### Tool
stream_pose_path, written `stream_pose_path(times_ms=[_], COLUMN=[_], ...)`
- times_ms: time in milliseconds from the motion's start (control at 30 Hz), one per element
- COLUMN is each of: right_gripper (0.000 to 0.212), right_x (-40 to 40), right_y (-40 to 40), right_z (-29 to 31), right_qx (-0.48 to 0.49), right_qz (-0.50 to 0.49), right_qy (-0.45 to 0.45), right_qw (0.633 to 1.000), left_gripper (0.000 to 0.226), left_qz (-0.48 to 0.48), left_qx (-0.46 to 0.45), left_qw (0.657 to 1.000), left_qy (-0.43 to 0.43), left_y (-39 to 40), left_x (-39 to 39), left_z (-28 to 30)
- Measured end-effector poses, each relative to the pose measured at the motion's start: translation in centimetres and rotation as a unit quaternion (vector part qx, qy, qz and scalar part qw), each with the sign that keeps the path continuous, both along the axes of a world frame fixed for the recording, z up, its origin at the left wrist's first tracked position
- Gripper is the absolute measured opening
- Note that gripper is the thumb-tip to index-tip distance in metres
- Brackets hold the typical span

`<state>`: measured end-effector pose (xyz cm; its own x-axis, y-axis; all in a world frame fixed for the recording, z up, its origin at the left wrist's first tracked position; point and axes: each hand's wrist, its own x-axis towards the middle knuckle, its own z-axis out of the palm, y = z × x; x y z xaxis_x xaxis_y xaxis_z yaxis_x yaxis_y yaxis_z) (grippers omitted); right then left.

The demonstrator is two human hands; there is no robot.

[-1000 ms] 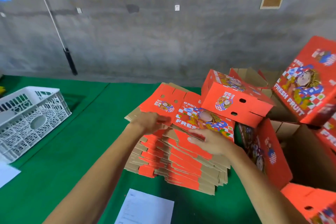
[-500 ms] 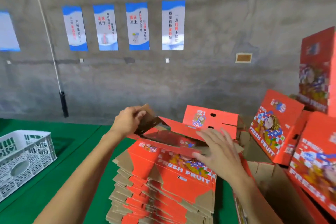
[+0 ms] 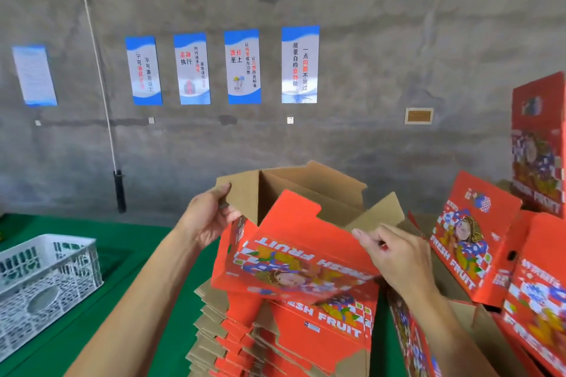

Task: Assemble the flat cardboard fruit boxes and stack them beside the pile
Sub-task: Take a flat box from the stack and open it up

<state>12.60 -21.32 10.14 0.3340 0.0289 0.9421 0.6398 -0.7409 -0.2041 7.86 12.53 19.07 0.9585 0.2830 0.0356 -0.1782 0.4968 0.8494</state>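
Observed nearest the camera: stack of flat boxes [image 3: 275, 333] on the green table [image 3: 92, 315], directly below the forearms. Above it, held clear of the stack, one partly opened box [image 3: 294, 242], red printed panel tilted toward the camera, brown inside open toward the wall. Left hand [image 3: 208, 220] gripped the brown flap at the box's left end, thumb and fingers curled round the edge. Right hand [image 3: 395, 254] pinched the right edge of the red panel; exact finger contact blurred, probably a thumb-and-forefinger pinch. Long axis of the box ran left to right between the two hands, each hand at one end, neither clearly nearer. Judged: next move turns on pushing the ends toward each other to square the sleeve, then folding the flaps. Further right, assembled boxes [image 3: 471, 239] leaned and piled just beside the stack, likely the place for the finished one. Further left, white plastic crate [image 3: 46, 281], well apart. Beyond, grey wall with blue posters [image 3: 242, 67]. Compared with half a second earlier: box lifted higher off the stack and opened wider, brown interior now exposed; right hand changed from flat, spread fingers on the panel to a pinch at its edge; left hand kept its grip on the flap.
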Motion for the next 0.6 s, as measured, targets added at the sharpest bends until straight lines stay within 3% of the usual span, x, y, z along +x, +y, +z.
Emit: stream_pose_path(times_ms=[100,200,300,367,433,500,533,600], right_gripper=[0.073,0.087,0.086,0.084,0.083,0.073,0.066,0.049], right_x=[-0.3,0.2,1.0,1.2,1.7,2.1,2.3,2.4], right_y=[0.5,1.0,2.9,4.6,5.9,6.3,6.2,5.8], right_z=[3.3,5.7,5.8,4.9,3.7,2.7,2.3,1.6], right_qx=[0.014,-0.037,-0.11,-0.137,-0.147,-0.136,-0.128,-0.104], right_qz=[-0.022,-0.035,-0.036,-0.036,-0.04,-0.029,-0.03,-0.054], right_qy=[-0.031,0.084,0.207,0.247,0.26,0.257,0.245,0.197], right_qw=[0.999,0.995,0.972,0.959,0.954,0.956,0.961,0.973], left_gripper=[0.02,0.015,0.011,0.026,0.045,0.031,0.019,0.018], left_qz=[0.01,0.058,0.095,0.104,0.142,0.172,0.182,0.198], left_qx=[-0.064,-0.067,0.036,0.139,0.252,0.339,0.358,0.359], left_qw=[0.998,0.996,0.994,0.984,0.957,0.925,0.916,0.912], left_qy=[-0.006,0.012,0.037,0.047,0.034,-0.002,-0.008,0.007], left_y=[-0.9,-1.8,-2.5,-3.0,-3.5,-3.8,-3.9,-3.9], left_x=[-0.1,-0.4,-0.5,-0.6,-0.6,-0.6,-0.5,-0.1], left_z=[0.3,-0.3,-1.8,-2.7,-3.4,-4.2,-4.5,-5.1])
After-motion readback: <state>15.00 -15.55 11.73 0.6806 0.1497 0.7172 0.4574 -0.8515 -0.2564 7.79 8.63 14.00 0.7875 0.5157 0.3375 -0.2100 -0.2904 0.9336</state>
